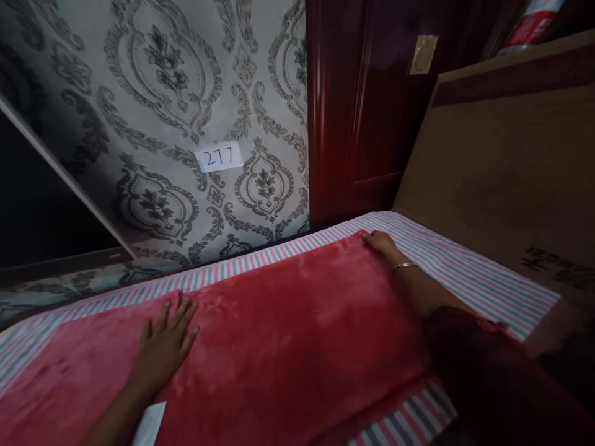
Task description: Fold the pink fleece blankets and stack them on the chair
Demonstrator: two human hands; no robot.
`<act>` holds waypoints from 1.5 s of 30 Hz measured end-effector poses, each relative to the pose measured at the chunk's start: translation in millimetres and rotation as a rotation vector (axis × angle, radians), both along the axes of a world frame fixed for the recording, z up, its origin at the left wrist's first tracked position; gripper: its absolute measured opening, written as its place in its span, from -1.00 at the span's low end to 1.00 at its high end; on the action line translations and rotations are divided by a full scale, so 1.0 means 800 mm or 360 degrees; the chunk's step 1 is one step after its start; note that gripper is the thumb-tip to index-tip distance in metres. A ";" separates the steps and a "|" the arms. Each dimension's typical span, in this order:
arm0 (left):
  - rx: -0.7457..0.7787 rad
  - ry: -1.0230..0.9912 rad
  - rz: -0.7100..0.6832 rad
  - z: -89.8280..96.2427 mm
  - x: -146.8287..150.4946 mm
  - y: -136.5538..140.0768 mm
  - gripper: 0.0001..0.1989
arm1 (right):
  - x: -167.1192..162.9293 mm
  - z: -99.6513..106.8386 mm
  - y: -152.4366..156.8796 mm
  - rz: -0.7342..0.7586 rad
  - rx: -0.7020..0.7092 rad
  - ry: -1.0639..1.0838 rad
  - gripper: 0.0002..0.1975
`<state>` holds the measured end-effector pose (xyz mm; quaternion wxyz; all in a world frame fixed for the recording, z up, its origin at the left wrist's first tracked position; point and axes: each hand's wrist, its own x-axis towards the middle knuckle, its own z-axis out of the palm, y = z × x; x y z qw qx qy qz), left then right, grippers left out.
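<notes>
A red plush cloth (297,328), perhaps a blanket, lies spread over a striped sheet (469,266). On its left part, close to the far edge, my left hand (167,341) rests with fingers spread. At the cloth's far right corner, my right hand (382,243) has its fingers closed on the edge. A thin bangle circles the right wrist. Beside my left forearm a white paper slip (151,424) shows, partly hidden by the arm.
Behind the sheet stands a patterned wall with a paper label (219,157) reading 277. A dark red wooden door (357,111) is to its right. A large cardboard box (515,167) stands at the right, with a red and white item (532,25) on top.
</notes>
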<state>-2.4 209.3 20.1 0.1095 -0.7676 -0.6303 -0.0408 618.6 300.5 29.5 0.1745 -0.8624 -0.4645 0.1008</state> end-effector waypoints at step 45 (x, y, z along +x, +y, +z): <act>-0.0363 0.0143 0.0188 0.015 0.021 0.099 -0.36 | 0.010 -0.010 -0.080 -0.0128 -0.0087 -0.0215 -0.55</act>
